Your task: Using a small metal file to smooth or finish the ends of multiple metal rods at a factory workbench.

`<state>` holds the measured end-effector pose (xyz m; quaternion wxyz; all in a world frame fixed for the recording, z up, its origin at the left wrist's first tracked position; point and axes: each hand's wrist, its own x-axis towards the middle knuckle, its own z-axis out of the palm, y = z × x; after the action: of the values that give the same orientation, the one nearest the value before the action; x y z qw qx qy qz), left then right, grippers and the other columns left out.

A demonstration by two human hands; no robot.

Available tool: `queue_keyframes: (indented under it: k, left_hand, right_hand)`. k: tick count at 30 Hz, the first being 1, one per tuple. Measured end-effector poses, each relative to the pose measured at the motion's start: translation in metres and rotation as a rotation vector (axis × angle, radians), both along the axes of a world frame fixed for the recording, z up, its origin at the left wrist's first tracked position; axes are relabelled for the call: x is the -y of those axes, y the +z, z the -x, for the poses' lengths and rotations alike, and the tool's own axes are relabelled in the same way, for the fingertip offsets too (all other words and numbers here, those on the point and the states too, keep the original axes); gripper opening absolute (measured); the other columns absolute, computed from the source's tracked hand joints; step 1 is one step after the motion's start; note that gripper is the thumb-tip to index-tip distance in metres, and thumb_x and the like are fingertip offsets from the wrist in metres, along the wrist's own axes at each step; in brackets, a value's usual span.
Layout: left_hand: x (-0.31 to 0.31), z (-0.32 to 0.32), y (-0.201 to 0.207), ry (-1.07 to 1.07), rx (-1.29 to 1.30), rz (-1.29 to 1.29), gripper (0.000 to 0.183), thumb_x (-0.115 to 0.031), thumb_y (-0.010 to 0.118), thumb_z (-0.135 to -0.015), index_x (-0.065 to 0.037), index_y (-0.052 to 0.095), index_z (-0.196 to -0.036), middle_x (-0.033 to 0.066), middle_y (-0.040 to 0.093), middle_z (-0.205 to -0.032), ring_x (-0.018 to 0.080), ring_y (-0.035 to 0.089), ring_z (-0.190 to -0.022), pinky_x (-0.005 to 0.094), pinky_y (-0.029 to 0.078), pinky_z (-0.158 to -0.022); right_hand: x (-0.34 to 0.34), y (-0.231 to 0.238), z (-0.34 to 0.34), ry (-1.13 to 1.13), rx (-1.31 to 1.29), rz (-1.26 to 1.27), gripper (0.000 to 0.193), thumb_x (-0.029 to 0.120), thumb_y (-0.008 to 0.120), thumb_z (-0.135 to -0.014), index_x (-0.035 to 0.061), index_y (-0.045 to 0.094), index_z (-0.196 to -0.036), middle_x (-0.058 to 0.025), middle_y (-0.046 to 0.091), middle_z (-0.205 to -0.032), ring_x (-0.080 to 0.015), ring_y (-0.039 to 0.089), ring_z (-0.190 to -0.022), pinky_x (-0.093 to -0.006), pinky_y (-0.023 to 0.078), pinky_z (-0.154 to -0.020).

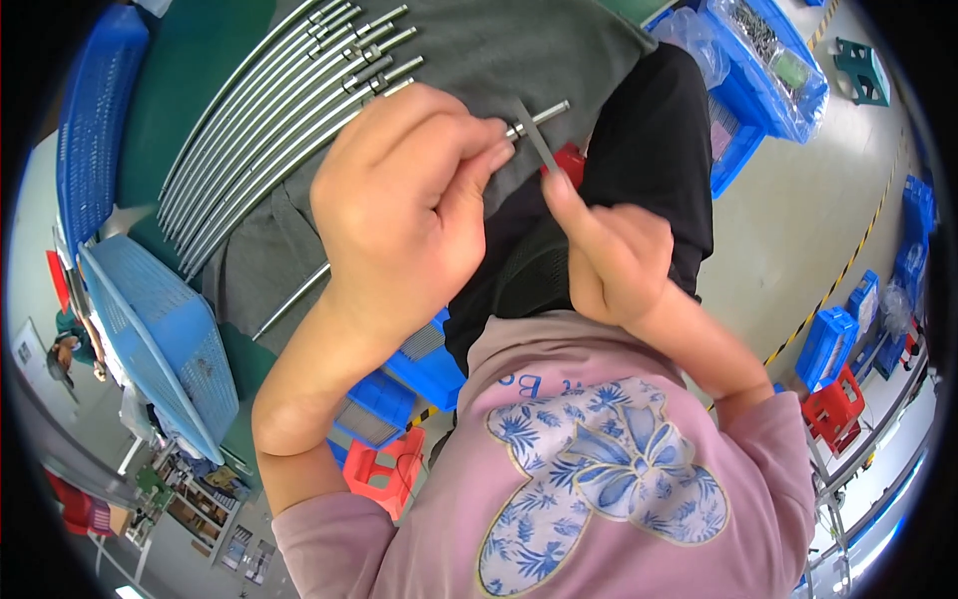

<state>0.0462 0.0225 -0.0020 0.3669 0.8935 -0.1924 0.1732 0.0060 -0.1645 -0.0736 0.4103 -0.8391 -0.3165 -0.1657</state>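
- While the left hand (399,190) pinches it between thumb and fingers, a slim silver metal rod (549,113) slants above the person's lap, its collared tip pointing up and right.
- Gripped by the right hand (624,255), thumb extended along it, a thin flat grey strip (541,148) crosses the rod near that tip; whether they touch is unclear.
- Left of and beyond the left hand, a row of similar rods (289,115) lies side by side on grey cloth (479,55).
- Beneath the cloth is a green surface (200,60).
- Farther left stands a light blue perforated basket (165,329).
- At upper right, a blue bin (816,98) holds small metal parts.
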Motion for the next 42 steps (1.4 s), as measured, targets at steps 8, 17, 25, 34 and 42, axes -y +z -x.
queue_keyframes:
  k: [8,17,25,34,42]
  left_hand:
    - [-0.003,0.001,0.0,-0.003,0.004,-0.012,0.017,0.005,0.074,-0.063,-0.002,0.064,-0.075,0.0076,0.058,-0.071,0.0245,0.057,-0.062,0.0317,0.046,-0.055]
    - [-0.005,0.0,0.003,-0.029,-0.011,-0.023,0.015,0.004,0.075,-0.066,-0.002,0.066,-0.077,0.0075,0.059,-0.072,0.0223,0.057,-0.06,0.0295,0.046,-0.053]
    - [-0.007,0.0,0.006,-0.033,-0.055,-0.046,0.01,0.004,0.072,-0.073,0.001,0.068,-0.082,0.0075,0.062,-0.076,0.0166,0.057,-0.062,0.025,0.045,-0.055]
    - [-0.007,0.001,0.005,-0.005,-0.062,-0.011,0.013,0.003,0.075,-0.069,-0.001,0.067,-0.079,0.0077,0.06,-0.073,0.0208,0.058,-0.06,0.0286,0.046,-0.053]
    - [-0.004,0.0,0.004,-0.015,-0.036,-0.001,0.014,0.003,0.075,-0.068,-0.001,0.066,-0.077,0.0079,0.059,-0.072,0.0221,0.058,-0.06,0.0296,0.046,-0.054]
  right_hand:
    - [-0.005,0.009,-0.006,-0.01,-0.033,-0.022,0.051,-0.013,0.055,-0.069,-0.0049,0.062,-0.119,-0.0059,0.046,-0.054,-0.0181,0.042,-0.039,-0.0295,0.035,-0.042]
    - [0.015,-0.021,0.021,-0.025,-0.078,-0.056,0.062,-0.006,0.056,-0.062,0.0028,0.062,-0.123,-0.0019,0.03,-0.05,-0.0159,0.032,-0.037,-0.0302,0.032,-0.037]
    - [0.027,-0.007,0.023,0.061,-0.052,-0.056,0.06,-0.006,0.056,-0.062,0.0027,0.064,-0.121,0.0003,0.028,-0.049,-0.0146,0.03,-0.037,-0.0287,0.029,-0.037]
    - [0.024,0.004,0.012,-0.007,-0.026,-0.127,0.058,-0.007,0.059,-0.064,0.0018,0.064,-0.122,-0.0015,0.036,-0.05,-0.016,0.034,-0.038,-0.0286,0.031,-0.039]
    - [-0.043,0.024,-0.053,-0.233,0.031,-0.286,0.049,-0.004,0.069,-0.079,-0.0022,0.058,-0.126,0.0035,0.046,-0.063,-0.0002,0.032,-0.051,-0.017,0.025,-0.046]
